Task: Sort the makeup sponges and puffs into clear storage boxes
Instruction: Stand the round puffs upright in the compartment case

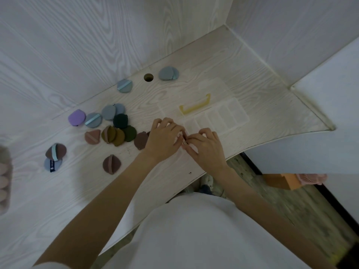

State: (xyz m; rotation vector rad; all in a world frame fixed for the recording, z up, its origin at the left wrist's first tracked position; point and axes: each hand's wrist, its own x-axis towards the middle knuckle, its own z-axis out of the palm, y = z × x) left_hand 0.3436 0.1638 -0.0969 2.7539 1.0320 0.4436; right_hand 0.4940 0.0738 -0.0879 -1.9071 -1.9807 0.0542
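Both hands, left hand (164,137) and right hand (206,147), curl fingers together, seemingly pinching something small beside the clear box (217,118); puffs (114,135) (soft, light) suit edge pinches.

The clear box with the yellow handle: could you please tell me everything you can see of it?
The clear box lies flat on the white table, right of the puffs. It looks like see-through plastic, split into a row of oblong compartments that appear empty. A yellow handle sits along its far side. The left hand and right hand, fingers curled, meet at its near left corner; what they grip is hidden.
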